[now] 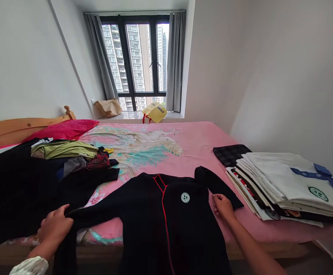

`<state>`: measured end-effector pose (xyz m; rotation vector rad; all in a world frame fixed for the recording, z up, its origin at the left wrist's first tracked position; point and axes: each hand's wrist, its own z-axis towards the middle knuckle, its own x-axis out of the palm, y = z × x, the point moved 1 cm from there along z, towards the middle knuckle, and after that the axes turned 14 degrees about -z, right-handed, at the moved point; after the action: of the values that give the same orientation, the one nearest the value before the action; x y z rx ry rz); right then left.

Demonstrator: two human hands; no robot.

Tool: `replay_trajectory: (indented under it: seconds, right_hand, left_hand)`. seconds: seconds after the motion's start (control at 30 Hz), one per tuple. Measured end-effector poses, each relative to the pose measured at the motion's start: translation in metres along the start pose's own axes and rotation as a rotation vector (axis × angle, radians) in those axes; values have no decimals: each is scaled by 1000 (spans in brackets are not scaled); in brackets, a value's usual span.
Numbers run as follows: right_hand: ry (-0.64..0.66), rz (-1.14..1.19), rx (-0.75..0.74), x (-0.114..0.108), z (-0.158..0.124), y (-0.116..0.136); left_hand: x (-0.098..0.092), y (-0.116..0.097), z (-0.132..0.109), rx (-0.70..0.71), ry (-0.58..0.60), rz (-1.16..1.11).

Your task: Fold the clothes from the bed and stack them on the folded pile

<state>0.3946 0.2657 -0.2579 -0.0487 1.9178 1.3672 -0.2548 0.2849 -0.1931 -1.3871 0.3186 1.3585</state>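
A black jacket with red piping and a round white badge lies spread on the pink bedsheet, its lower part hanging over the bed's near edge. My left hand is closed on the jacket's left sleeve near the cuff. On the other side, my right hand pinches the jacket's right sleeve close to the shoulder, where that sleeve is folded back.
A heap of unfolded dark and green clothes covers the bed's left side, by a magenta pillow. A stack of folded garments sits at the right edge. A wooden headboard stands left; paper bags rest on the window sill.
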Motion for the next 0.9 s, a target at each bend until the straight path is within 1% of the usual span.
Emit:
replay_trajectory:
  seconds: [0.03, 0.07, 0.13, 0.17, 0.2, 0.23, 0.27, 0.3, 0.33, 0.37, 0.43, 0.53, 0.6, 0.63, 0.67, 0.73, 0.8, 0.83, 0.9]
  right_hand:
    - [-23, -4, -25, 1, -1, 5]
    - [-59, -18, -74, 3, -2, 13]
    - [-157, -79, -246, 6, -5, 39]
    - [-189, -122, -366, 8, -5, 55]
    - [-189, -173, -498, 11, -5, 71]
    - [-148, -243, -627, 13, -4, 87]
    - [-71, -347, -729, 15, -1, 99]
    - [19, -480, -794, 16, 4, 107]
    - [101, -627, -812, 15, 11, 111]
    - [157, -766, -785, 12, 21, 109]
    - [195, -946, -651, 1, 42, 96]
    - [190, -1008, -475, -19, 70, 70]
    - [148, -1030, -417, -24, 77, 68]
    - [95, -1013, -431, -21, 76, 74]
    - [36, -971, -481, -13, 72, 85]
    - [-64, -822, -665, 17, 57, 116]
    - [-11, -703, -867, 60, 35, 150]
    - [31, -691, -941, 83, 25, 165]
    - [116, -746, -1018, 126, 11, 189]
  left_hand:
    - [5, -6, 0, 99, -1, 8]
    - [13, -17, -3, 224, 13, -20]
    - [35, -55, -16, 476, 84, -152]
    - [47, -78, -24, 549, 128, -218]
    - [60, -102, -31, 601, 193, -262]
    - [72, -125, -36, 638, 270, -290]
    - [84, -146, -39, 647, 322, -302]
    - [96, -163, -39, 641, 355, -298]
    - [107, -177, -38, 628, 366, -293]
    - [117, -187, -35, 605, 362, -282]
    - [137, -195, -30, 537, 333, -255]
    - [163, -189, -28, 412, 280, -209]
    - [174, -181, -31, 372, 245, -186]
    - [178, -179, -34, 372, 227, -175]
    - [181, -177, -36, 380, 209, -164]
    - [184, -174, -38, 406, 177, -149]
    - [185, -172, -38, 426, 160, -154]
    - [186, -171, -38, 431, 156, -163]
    - [187, -168, -37, 438, 146, -185]
